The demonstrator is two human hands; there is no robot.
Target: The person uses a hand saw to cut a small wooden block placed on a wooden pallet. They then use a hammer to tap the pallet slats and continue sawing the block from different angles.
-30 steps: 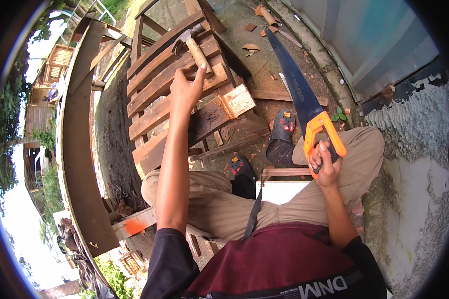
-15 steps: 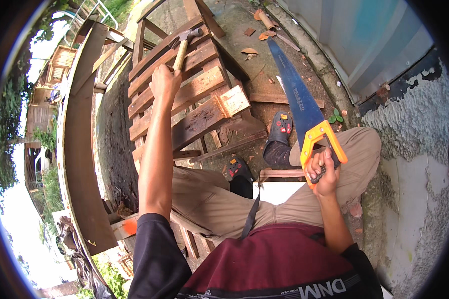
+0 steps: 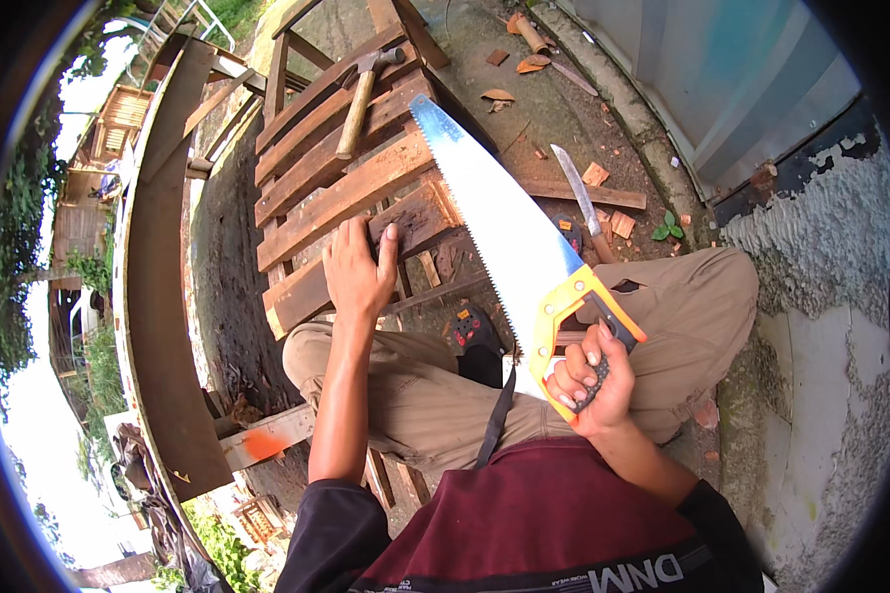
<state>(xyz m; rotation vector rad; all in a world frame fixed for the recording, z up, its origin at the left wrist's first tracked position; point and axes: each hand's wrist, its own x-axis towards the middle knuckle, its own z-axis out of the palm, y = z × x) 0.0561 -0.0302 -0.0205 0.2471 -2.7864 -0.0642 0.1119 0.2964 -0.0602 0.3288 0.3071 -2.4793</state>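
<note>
My right hand [image 3: 593,381] is wrapped around the orange and black handle of a handsaw [image 3: 494,208]. The saw slants away to the upper left, toothed edge facing left, its tip above the slats. Whether the blade touches wood I cannot tell. My left hand [image 3: 359,267] rests on a dark-stained board [image 3: 415,219], thumb apart from the fingers; the fingertips are partly hidden. That board lies across a slatted wooden bench [image 3: 316,222], and the blade hides its right end. Beyond my left hand, a claw hammer [image 3: 358,111] with a wooden handle lies on the slats.
A large knife [image 3: 576,183] leans by a loose wood strip [image 3: 544,190], with small wood offcuts [image 3: 623,224] beside it. A curved plank structure [image 3: 163,296] stands at left. At right are a corrugated metal panel [image 3: 702,79] and a rough wall [image 3: 821,247].
My left hand has let go of the hammer handle and come nearer, onto the dark-stained board. The saw has swung left and lower, over the bench's right side, uncovering the knife and offcuts.
</note>
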